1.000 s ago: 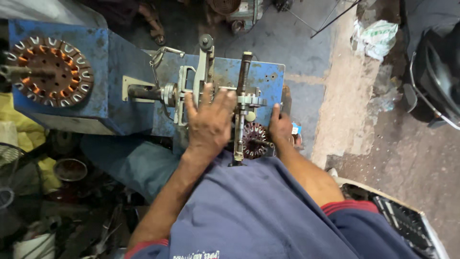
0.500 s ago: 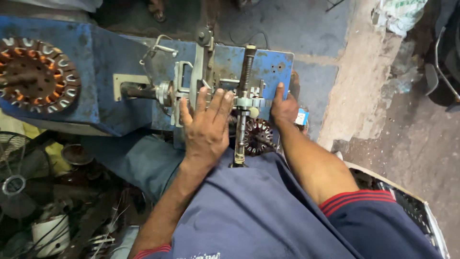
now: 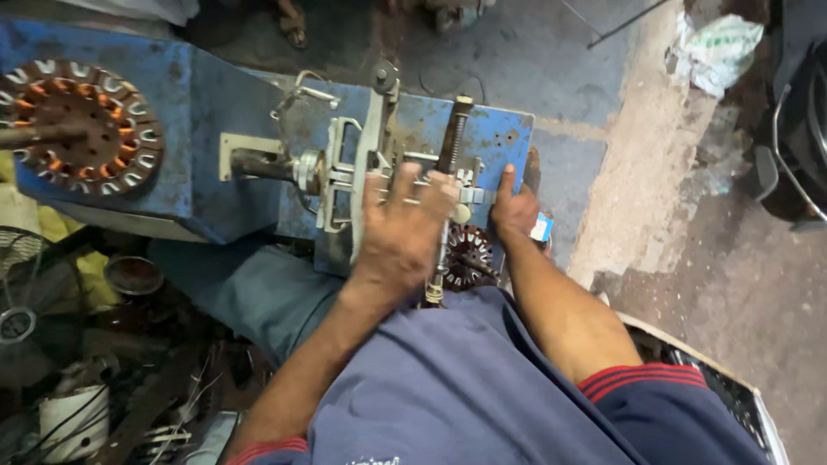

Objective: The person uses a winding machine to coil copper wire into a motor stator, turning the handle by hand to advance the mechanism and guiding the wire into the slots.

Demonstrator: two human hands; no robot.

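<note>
Closest to the camera is the person's blue shirt (image 3: 482, 387), with red-striped sleeve hems, both forearms reaching away from it. To the left, low down, lies a clutter of wires and a white can (image 3: 73, 422).

Beyond the shirt, the left hand (image 3: 401, 232) lies flat, fingers spread, its grip released, palm pressing on the grey metal frame (image 3: 345, 181) of a blue winding machine (image 3: 241, 164). Just beside that hand, on its right, a dark threaded rod (image 3: 452, 142) runs away from the person, and at its near end a small round stator (image 3: 465, 256) with copper windings sits half hidden under the wrist and the rod.

The right hand (image 3: 514, 209) rests on the right edge of the machine's blue plate (image 3: 500, 138), thumb stretched up along it; its other fingers curl over the edge out of sight, so I cannot tell whether that grip clenches anything. A small blue-and-white object (image 3: 542, 228) shows just beside it.

Farther left, a shaft (image 3: 258, 164) leads from the frame into the blue housing, and a larger stator (image 3: 82, 125) with orange coils sits on the housing's far left end. Beyond the machine lies a grey concrete floor (image 3: 534, 52), with a crumpled white bag (image 3: 719, 47) at the top right.
</note>
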